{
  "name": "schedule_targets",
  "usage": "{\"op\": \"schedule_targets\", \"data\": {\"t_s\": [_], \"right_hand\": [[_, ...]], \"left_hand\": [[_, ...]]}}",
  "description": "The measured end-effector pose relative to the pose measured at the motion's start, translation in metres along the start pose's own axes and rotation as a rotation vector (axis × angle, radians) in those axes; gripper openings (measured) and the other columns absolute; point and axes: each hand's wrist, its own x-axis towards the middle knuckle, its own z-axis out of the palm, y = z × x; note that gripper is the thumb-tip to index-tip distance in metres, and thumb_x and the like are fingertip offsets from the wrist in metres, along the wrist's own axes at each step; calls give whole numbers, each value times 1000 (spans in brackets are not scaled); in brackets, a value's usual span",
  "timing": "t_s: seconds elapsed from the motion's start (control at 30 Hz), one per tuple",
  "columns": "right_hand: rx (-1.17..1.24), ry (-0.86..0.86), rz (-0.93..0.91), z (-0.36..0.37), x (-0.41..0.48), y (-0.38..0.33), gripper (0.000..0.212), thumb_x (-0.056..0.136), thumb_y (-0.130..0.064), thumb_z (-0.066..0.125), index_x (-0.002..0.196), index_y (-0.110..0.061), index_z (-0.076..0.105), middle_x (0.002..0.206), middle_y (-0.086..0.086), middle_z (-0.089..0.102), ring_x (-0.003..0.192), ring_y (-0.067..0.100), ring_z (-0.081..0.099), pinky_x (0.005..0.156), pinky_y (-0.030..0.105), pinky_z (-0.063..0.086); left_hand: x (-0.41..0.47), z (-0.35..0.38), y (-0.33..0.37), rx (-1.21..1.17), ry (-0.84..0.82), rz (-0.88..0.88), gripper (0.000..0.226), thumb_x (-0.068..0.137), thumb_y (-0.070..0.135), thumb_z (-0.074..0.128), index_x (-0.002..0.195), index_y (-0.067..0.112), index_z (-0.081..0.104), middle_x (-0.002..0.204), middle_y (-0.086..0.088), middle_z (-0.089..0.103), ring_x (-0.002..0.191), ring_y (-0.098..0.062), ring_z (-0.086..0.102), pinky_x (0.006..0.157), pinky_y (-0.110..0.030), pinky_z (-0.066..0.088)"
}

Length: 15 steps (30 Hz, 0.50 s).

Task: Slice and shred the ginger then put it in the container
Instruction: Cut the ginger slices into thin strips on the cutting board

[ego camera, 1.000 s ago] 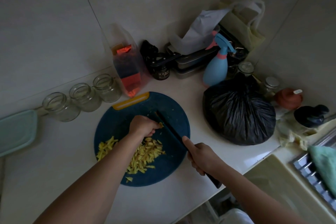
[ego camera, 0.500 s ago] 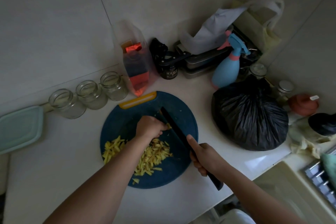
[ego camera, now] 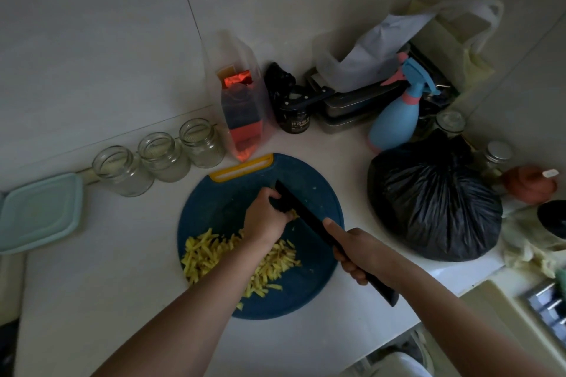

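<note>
A round dark blue cutting board point(ego camera: 318, 278) with a yellow handle lies on the white counter. Yellow ginger shreds point(ego camera: 205, 254) are heaped on its near left part. My left hand point(ego camera: 266, 217) is curled over a small piece of ginger point(ego camera: 293, 215), pressing it to the board beside the blade. My right hand point(ego camera: 358, 251) grips the handle of a black knife point(ego camera: 303, 211), whose blade stands against the fingers of the left hand. A pale green container lid point(ego camera: 36, 211) lies at the far left.
Three glass jars point(ego camera: 162, 156) line the wall behind the board. A clear bag point(ego camera: 245, 107), a black jar point(ego camera: 295, 119), a blue spray bottle point(ego camera: 395, 119) and a black plastic bag point(ego camera: 435, 199) crowd the back right. The counter edge runs near my right arm.
The view has shifted, so everything sits further right and lower. The knife blade has stayed against my left fingers at the ginger piece; the shred heap looks the same.
</note>
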Motion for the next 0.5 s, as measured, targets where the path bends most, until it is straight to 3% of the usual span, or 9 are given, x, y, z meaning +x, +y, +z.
{"op": "schedule_targets", "data": {"t_s": [0.13,0.33,0.4,0.5], "right_hand": [[-34,-11,1,-7,-1,-6,62,89,-72,35,61,-16,40,51,-1,38,40,12,31,42,20,30],[-28,4,-17,-13,-2,-10,63,89,-72,35,59,-17,39,49,-1,37,39,12,30,41,20,31],[-9,20,-26,-13,-4,-9,64,89,-73,34,58,-16,39,48,-1,37,38,13,31,42,21,32],[2,51,-39,-7,-6,-3,65,89,-72,33,59,-16,41,48,0,40,39,14,33,42,22,34]], "left_hand": [[1,-1,0,5,0,-14,41,76,19,79,103,25,48,98,-12,69,92,-30,65,73,-34,51],[1,-2,2,-1,-9,-18,68,74,21,80,133,23,47,116,-7,65,100,-31,65,88,-41,52],[0,-2,2,-10,4,-26,68,74,21,81,132,23,46,116,-8,65,100,-31,65,88,-41,52],[-1,-1,1,-23,25,-56,54,74,22,81,115,20,46,107,-13,66,95,-31,65,79,-37,53]]}}
